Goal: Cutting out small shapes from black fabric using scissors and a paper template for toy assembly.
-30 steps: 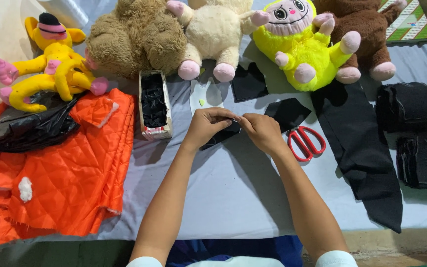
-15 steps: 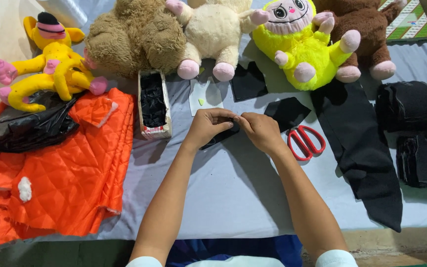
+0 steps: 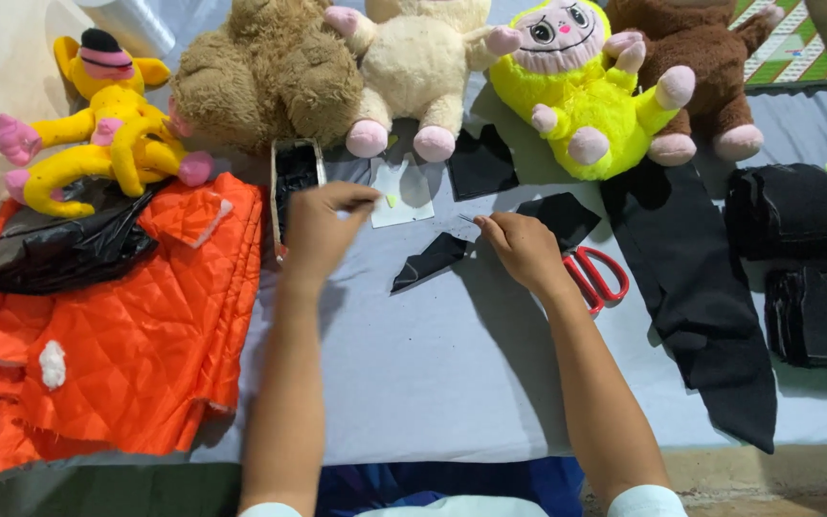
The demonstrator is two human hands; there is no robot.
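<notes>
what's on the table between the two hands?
Head view: between the left hand and the right hand lie a small black fabric scrap and, slightly farther back, a pale paper piece on the grey cloth.

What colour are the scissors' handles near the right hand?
Red, on the scissors, seen in the head view.

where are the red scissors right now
In the head view, the red scissors lie on the grey table right of centre, just beside the right hand.

Small black fabric scrap (image 3: 430, 260), irregular elongated shape, lying flat on grey tabletop between both hands.
</notes>
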